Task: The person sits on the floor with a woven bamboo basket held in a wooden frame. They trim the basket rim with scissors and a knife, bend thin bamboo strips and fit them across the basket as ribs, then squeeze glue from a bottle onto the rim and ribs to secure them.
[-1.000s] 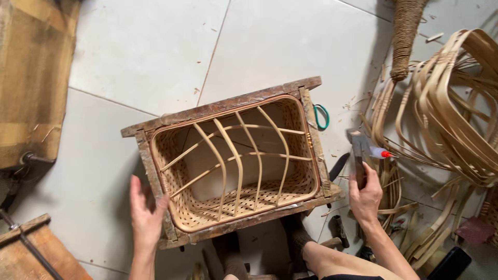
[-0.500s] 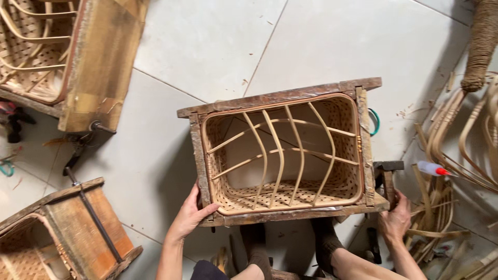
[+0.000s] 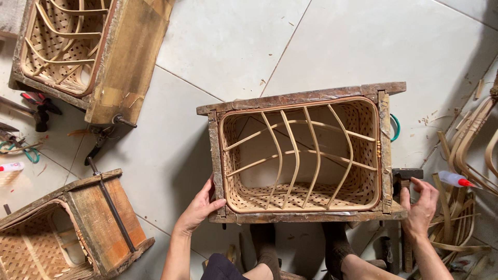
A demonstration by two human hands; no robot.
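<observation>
A woven cane basket [image 3: 301,155] sits inside a rough wooden box mould [image 3: 295,97] on the tiled floor, with bent cane ribs crossing its opening. My left hand [image 3: 199,207] grips the mould's near left corner. My right hand [image 3: 421,207] is closed around the handle of a hammer [image 3: 404,179] beside the mould's near right corner, its dark head level with the rim. My two feet in dark socks [image 3: 298,243] rest against the mould's near side.
Two more wooden moulds with woven baskets lie at the left, one at top left [image 3: 78,46] and one at bottom left [image 3: 72,228]. Pliers and small tools [image 3: 31,111] lie by the left edge. Loose cane strips [image 3: 467,166] and a red-capped white bottle [image 3: 454,179] are at the right.
The view has swung left, bringing the two other moulds in. My right hand has come down with the hammer to the mould's near right corner; my left hand has moved to the near left corner.
</observation>
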